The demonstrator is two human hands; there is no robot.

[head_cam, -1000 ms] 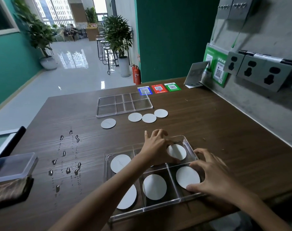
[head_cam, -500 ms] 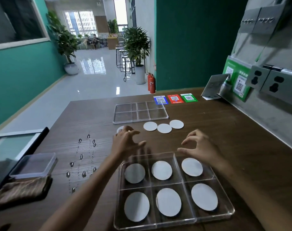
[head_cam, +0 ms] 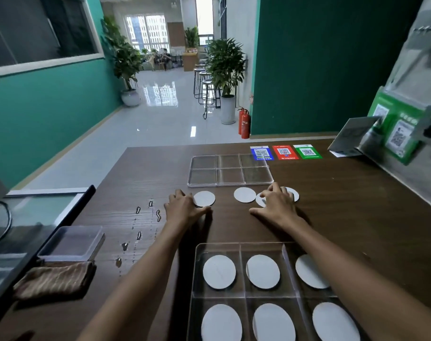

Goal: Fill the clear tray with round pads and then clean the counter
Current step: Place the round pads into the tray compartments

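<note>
Nearest us on the counter (head_cam: 357, 205), the filled tray (head_cam: 241, 295) is lying long side left-to-right, six round pads (head_cam: 219, 271) sitting flat in its compartments. Beyond it, our left hand (head_cam: 182, 210) is resting spread, fingertips touching one loose pad (head_cam: 206, 198), while our right hand (head_cam: 278, 205) is lying spread over two more; bare wood is separating them from the empty tray (head_cam: 230, 169).

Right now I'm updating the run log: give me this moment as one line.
near tray: six pads, full | far tray: empty | left hand: at loose pad | right hand: on loose pads | spill: unwiped
</note>
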